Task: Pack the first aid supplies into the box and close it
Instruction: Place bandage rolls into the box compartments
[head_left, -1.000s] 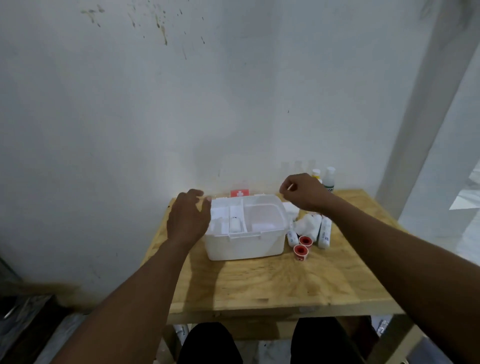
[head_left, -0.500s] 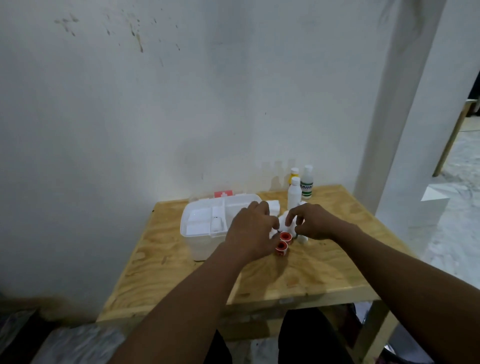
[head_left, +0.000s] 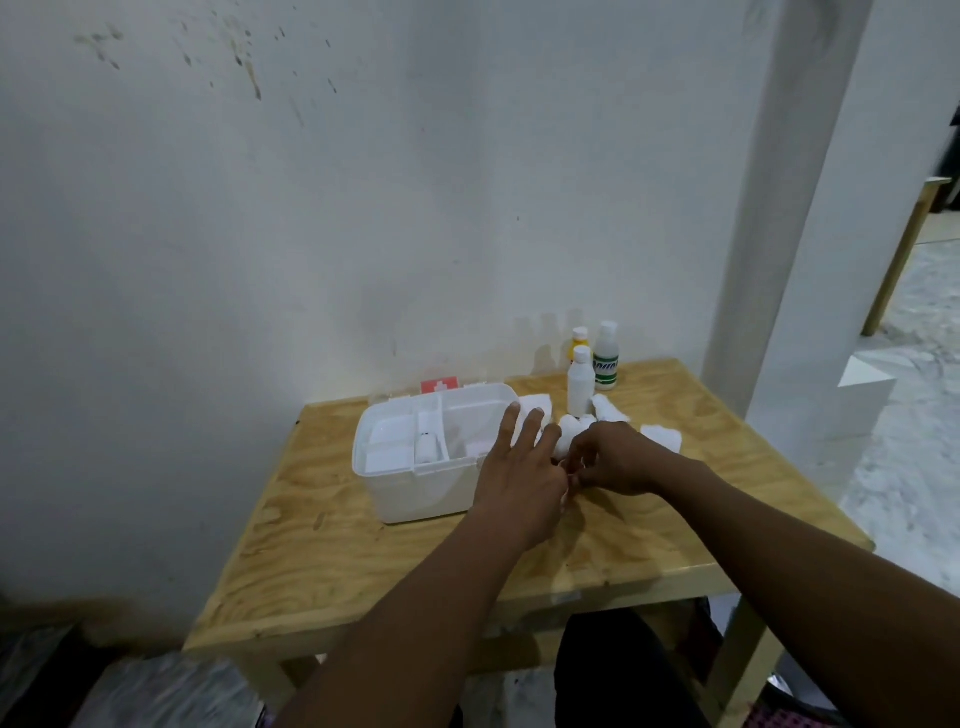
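Gathering supplies beside our open white plastic box (head_left: 415, 488); left hand (head_left: 519, 467) fingers spread wide, right hand (head_left: 613, 460) curled, contents hidden; next, lift items into box.

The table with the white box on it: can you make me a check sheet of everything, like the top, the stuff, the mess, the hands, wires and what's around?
Surface: plywood table, bare at the front.
Job's things: white first aid box open, tray compartments showing; three bottles upright behind; white bandage rolls and gauze beside the box.
Clutter: nothing seen.
Grip: left hand fingers spread; right hand curled over small items, contents hidden.
Cables: nothing seen.
Surroundings: stained white wall, white pillar.
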